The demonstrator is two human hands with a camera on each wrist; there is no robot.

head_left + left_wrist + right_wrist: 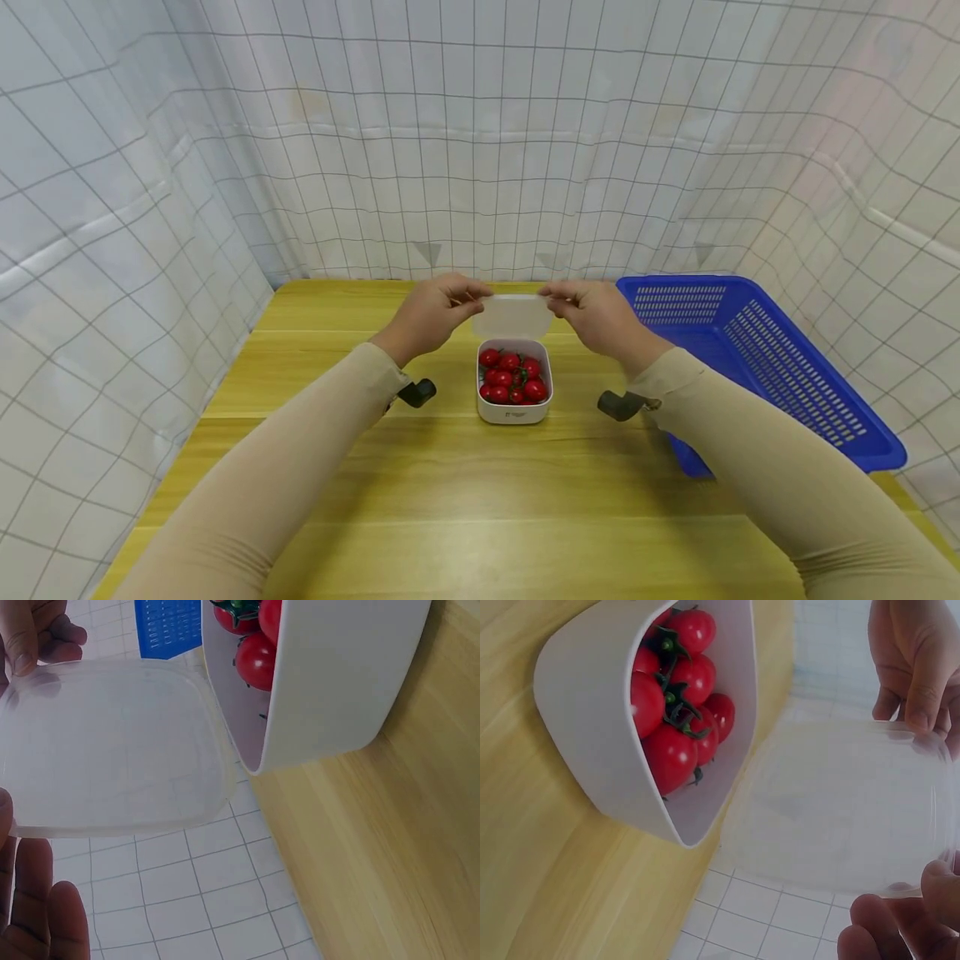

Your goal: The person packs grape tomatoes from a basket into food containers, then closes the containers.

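Note:
A translucent plastic lid (513, 317) is held tilted up at the far edge of a white box (513, 413). My left hand (433, 312) pinches the lid's left corner between thumb and fingers. At the opposite corner, my right hand (596, 317) pinches it the same way. Inside the box lie several red cherry tomatoes (671, 757) with green stems. Both wrist views show the lid (120, 750) beside the box's open top, not covering it. In the right wrist view, the box wall (592, 712) stands on the wooden surface.
A blue plastic basket (795, 375) with slotted sides stands on the right of the wooden table (480, 517), partly behind the right forearm. White grid-patterned curtain (480, 167) hangs behind the table and on both sides.

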